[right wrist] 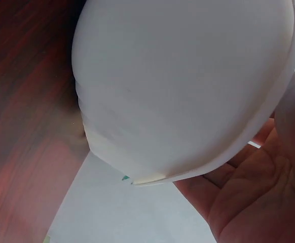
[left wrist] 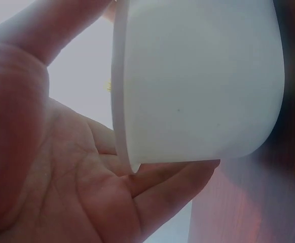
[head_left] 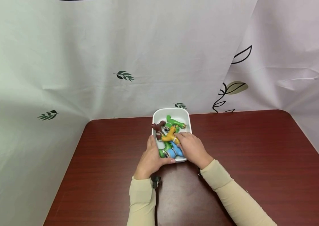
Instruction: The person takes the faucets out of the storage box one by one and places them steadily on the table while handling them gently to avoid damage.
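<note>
A white plastic tub point(head_left: 171, 111) sits at the table's back edge with several coloured plastic taps inside. My left hand point(head_left: 151, 158) holds its near left corner, fingers along the outer side and thumb at the front rim; the left wrist view shows this hand point(left wrist: 86, 172) against the tub wall point(left wrist: 198, 86). Over the right rim, my right hand point(head_left: 192, 148) grips the right end of a yellow tap point(head_left: 169, 135), its fingertips partly hidden. Around it lie a brown tap point(head_left: 158, 128), a green tap point(head_left: 176, 122), another green tap point(head_left: 167, 147) and a blue tap point(head_left: 173, 152).
The tub stands on a dark red-brown wooden table point(head_left: 114, 175). Behind the table hangs a pale cloth point(head_left: 148, 56) printed with leaves. In the right wrist view, the tub's outer wall point(right wrist: 178, 81) hides its contents.
</note>
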A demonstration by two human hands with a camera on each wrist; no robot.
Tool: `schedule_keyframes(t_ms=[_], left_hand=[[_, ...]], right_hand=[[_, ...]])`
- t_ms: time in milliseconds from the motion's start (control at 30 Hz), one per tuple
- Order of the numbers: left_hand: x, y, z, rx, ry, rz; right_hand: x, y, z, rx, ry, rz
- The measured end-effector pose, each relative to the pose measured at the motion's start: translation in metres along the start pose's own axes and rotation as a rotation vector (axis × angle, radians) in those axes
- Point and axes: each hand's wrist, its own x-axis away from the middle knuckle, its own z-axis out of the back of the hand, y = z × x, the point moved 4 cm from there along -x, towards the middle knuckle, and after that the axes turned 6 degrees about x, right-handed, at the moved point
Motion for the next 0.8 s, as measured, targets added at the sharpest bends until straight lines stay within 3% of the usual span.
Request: schedule_keyframes(t_ms=[800], left_hand=[[0.001, 0.000, -0.001, 0.004, 0.008, -0.010]], right_hand=[[0.005, 0.002, 0.013, -0.061, 0.074, 0.013]])
